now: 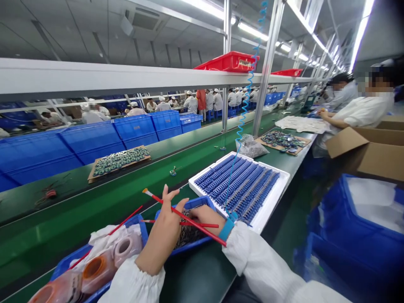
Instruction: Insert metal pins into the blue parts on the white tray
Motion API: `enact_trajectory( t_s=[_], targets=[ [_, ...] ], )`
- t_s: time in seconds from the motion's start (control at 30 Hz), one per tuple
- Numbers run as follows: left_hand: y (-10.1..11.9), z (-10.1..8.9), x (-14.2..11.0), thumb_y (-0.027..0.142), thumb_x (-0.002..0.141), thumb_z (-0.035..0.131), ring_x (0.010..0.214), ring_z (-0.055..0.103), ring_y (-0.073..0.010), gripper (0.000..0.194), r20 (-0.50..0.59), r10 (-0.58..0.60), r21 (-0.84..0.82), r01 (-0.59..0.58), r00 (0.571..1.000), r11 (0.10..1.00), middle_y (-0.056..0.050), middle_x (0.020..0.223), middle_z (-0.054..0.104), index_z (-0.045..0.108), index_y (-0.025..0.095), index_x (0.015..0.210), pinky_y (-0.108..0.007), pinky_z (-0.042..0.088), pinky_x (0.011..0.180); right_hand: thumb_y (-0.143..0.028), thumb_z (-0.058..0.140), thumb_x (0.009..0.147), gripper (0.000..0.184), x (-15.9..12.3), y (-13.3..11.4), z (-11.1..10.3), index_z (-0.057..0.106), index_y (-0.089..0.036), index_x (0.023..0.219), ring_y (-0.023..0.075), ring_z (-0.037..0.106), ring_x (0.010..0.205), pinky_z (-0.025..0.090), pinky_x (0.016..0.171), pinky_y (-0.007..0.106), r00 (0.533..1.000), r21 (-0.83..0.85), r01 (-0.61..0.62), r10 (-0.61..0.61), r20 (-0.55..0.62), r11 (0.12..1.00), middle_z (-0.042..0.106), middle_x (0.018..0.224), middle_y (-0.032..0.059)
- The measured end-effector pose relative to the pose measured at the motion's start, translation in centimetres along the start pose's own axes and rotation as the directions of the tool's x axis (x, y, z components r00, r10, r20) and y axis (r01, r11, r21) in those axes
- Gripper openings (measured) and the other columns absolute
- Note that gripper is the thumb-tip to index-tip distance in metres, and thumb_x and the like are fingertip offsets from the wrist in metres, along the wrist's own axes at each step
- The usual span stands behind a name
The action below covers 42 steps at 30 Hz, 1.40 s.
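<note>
My left hand [166, 229] hovers over a small blue bin [198, 205] of dark small parts, fingers partly spread, with a red-handled brush [186, 217] running across it between the fingers. My right hand [206, 215] reaches into the same bin with fingers curled down among the parts; what they pinch is hidden. A blue wrist strap [227, 229] with a coiled blue cord [243, 118] sits on my right wrist. A second red brush [107, 233] lies across the blue tray [140, 227] at the left, which has small pots [97, 269] of orange and pink liquid.
A white tray [277, 193] of blue parts lies right of the bin. Boards of round parts [118, 162] sit on the green conveyor [94, 210]. Blue crates [135, 128] line the far side. Seated workers [356, 111] and a cardboard box [366, 151] are at right.
</note>
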<state>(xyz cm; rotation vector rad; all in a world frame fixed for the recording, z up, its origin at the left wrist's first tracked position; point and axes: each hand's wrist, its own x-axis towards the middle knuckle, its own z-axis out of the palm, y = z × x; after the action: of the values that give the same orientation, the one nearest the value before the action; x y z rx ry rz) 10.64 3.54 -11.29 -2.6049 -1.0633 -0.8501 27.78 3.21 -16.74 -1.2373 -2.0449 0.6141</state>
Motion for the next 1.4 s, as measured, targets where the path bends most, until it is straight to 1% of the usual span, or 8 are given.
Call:
enact_trajectory(
  t_s=[0.1, 0.23, 0.4, 0.53, 0.77, 0.93, 1.23, 1.4],
  targets=[
    [0.4, 0.1, 0.0, -0.014, 0.076, 0.031, 0.146, 0.015, -0.0396, 0.059, 0.023, -0.026, -0.047, 0.027, 0.999, 0.999, -0.018, 0.14, 0.039, 0.053, 0.018, 0.119, -0.051, 0.057, 0.089, 0.011, 0.065, 0.094, 0.018, -0.4, -0.2, -1.0, 0.063, -0.006, 0.09, 0.0171, 0.058, 0.078, 0.052, 0.081, 0.029, 0.992, 0.109, -0.064, 0.075, -0.097, 0.992, 0.054, 0.08, 0.0],
    [1.0, 0.4, -0.1, -0.013, 0.078, 0.029, 0.147, 0.011, -0.0353, 0.056, 0.059, -0.041, -0.071, 0.045, 0.997, 0.996, -0.016, 0.14, 0.04, 0.051, 0.019, 0.119, -0.05, 0.056, 0.094, 0.011, 0.054, 0.094, 0.018, -1.0, -0.3, -1.6, 0.059, -0.006, 0.099, 0.0143, 0.059, 0.07, 0.052, 0.068, 0.019, 0.978, 0.329, -0.053, 0.115, -0.173, 0.943, 0.057, 0.083, 0.0016],
    [1.3, 1.2, -0.4, -0.008, 0.082, 0.031, 0.145, 0.018, -0.036, 0.042, 0.032, -0.003, -0.05, 0.005, 0.999, 0.999, -0.014, 0.132, 0.048, 0.054, 0.017, 0.107, -0.055, 0.048, 0.103, -0.009, 0.055, 0.092, 0.008, -1.4, -0.6, -1.5, 0.06, -0.009, 0.098, 0.0175, 0.061, 0.084, 0.053, 0.075, 0.021, 0.97, 0.508, 0.088, 0.042, -0.239, 0.857, 0.059, 0.092, 0.0047],
    [1.2, 1.4, -0.4, -0.006, 0.083, 0.029, 0.144, 0.027, -0.0341, 0.037, 0.023, -0.006, -0.058, 0.008, 1.0, 0.998, -0.013, 0.129, 0.049, 0.053, 0.018, 0.097, -0.056, 0.047, 0.104, -0.033, 0.055, 0.09, 0.026, -1.5, -0.6, -1.5, 0.062, -0.01, 0.099, 0.0194, 0.061, 0.078, 0.054, 0.07, 0.024, 0.965, 0.57, 0.155, 0.0, -0.263, 0.807, 0.059, 0.087, 0.0059],
    [1.1, 1.4, -0.5, -0.004, 0.084, 0.029, 0.141, 0.034, -0.0318, 0.041, 0.026, 0.002, -0.068, 0.0, 1.0, 0.998, -0.013, 0.13, 0.05, 0.051, 0.019, 0.111, -0.056, 0.048, 0.103, -0.041, 0.051, 0.087, 0.037, -1.4, -0.5, -1.4, 0.055, -0.01, 0.104, 0.0217, 0.062, 0.085, 0.057, 0.081, 0.03, 0.973, 0.669, 0.129, 0.035, -0.227, 0.732, 0.059, 0.096, 0.01],
    [1.5, 1.2, -0.6, -0.006, 0.085, 0.027, 0.145, 0.024, -0.0336, 0.044, 0.031, 0.018, -0.06, -0.017, 0.999, 0.998, -0.015, 0.13, 0.049, 0.049, 0.016, 0.116, -0.056, 0.046, 0.105, -0.047, 0.053, 0.084, 0.042, -1.5, -1.4, -1.6, 0.044, -0.013, 0.107, 0.0242, 0.062, 0.091, 0.058, 0.083, 0.034, 0.979, 0.73, 0.097, 0.066, -0.191, 0.677, 0.059, 0.097, 0.0116],
    [2.8, 0.2, -0.6, -0.001, 0.089, 0.038, 0.146, 0.017, -0.039, 0.03, 0.106, -0.007, -0.158, 0.024, 0.994, 0.987, -0.018, 0.136, 0.037, 0.05, 0.016, 0.111, -0.043, 0.059, 0.089, -0.033, 0.062, 0.081, 0.029, -2.9, -2.7, -1.5, 0.043, -0.015, 0.095, 0.0213, 0.064, 0.076, 0.057, 0.067, 0.024, 0.932, 0.569, 0.14, 0.086, -0.351, 0.81, 0.06, 0.08, 0.0055],
    [3.3, 0.0, -0.5, 0.005, 0.093, 0.039, 0.145, 0.023, -0.0329, 0.021, 0.04, 0.057, -0.193, -0.049, 0.998, 0.98, -0.014, 0.13, 0.043, 0.051, 0.017, 0.106, -0.042, 0.053, 0.099, -0.028, 0.055, 0.084, 0.023, -3.8, -3.5, -2.0, 0.04, -0.016, 0.097, 0.0193, 0.064, 0.077, 0.057, 0.07, 0.023, 0.92, 0.518, 0.217, 0.003, -0.391, 0.827, 0.06, 0.085, 0.0056]
  ],
)
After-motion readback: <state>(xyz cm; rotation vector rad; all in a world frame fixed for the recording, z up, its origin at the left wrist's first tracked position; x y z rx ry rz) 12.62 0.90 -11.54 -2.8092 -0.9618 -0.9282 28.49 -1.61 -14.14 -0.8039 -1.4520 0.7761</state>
